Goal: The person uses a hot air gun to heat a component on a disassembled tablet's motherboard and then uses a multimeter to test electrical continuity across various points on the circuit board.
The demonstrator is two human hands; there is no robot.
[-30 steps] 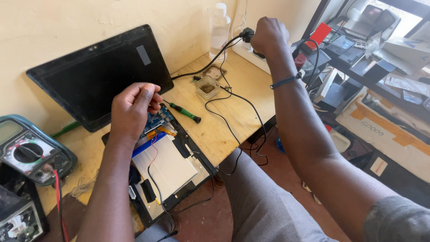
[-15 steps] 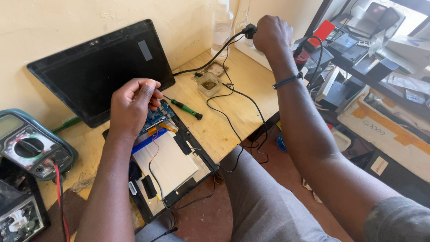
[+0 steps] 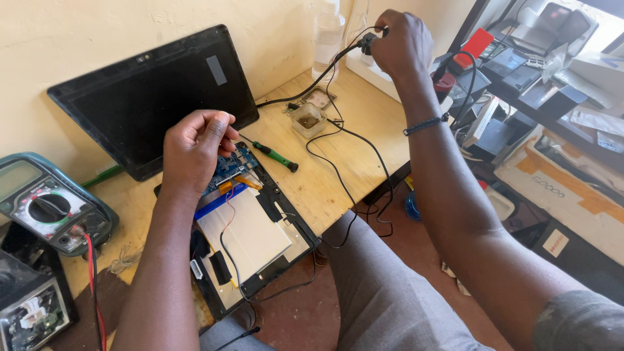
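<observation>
An opened tablet [image 3: 250, 237] lies on the wooden bench, its white battery and blue circuit board bare. My left hand [image 3: 194, 146] hovers over the board with the fingers curled in; whether it pinches anything I cannot tell. My right hand [image 3: 402, 42] is stretched to the far wall, closed around a black plug [image 3: 366, 43] at a white power strip [image 3: 370, 68]. From the plug a black cable [image 3: 344, 133] runs back across the bench and over its front edge.
A black tablet screen [image 3: 153, 97] leans against the wall. A green-handled screwdriver [image 3: 276, 156] and a small open tin [image 3: 307, 120] lie behind the tablet. A multimeter [image 3: 49, 205] sits at the left, a clear bottle [image 3: 327, 36] by the wall, cluttered shelves [image 3: 552, 78] at the right.
My right hand with the plug has shifted slightly toward the power strip. The left hand stays curled over the board.
</observation>
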